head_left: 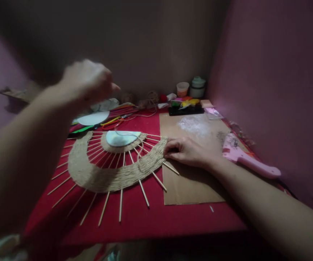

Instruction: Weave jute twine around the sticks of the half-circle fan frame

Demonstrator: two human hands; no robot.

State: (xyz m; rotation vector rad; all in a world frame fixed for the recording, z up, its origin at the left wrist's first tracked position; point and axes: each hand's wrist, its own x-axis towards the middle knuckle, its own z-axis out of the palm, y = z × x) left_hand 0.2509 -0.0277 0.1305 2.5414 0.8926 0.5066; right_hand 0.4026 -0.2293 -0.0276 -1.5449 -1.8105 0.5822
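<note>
A half-round woven piece (96, 177) of tan twine lies on the red table, with thin wooden sticks (120, 204) fanning out from its pale blue half-disc centre (122, 138). My right hand (183, 150) rests at the right end of the woven band, its thumb and fingers pinched on the edge. A loose strand of twine (142, 145) loops over the band and centre toward the back. Raised high at the left, my left hand (88, 79) is closed and slightly blurred; what its fingers hold, if anything, is hidden.
Under my right hand lies a cardboard sheet (194, 188) with a whitish patch. A pink glue gun (251, 163) sits at the right. Scissors (112, 122), a twine ball (153, 96), a black tray (186, 110), a cup (182, 88) and a lidded jar (197, 87) stand behind.
</note>
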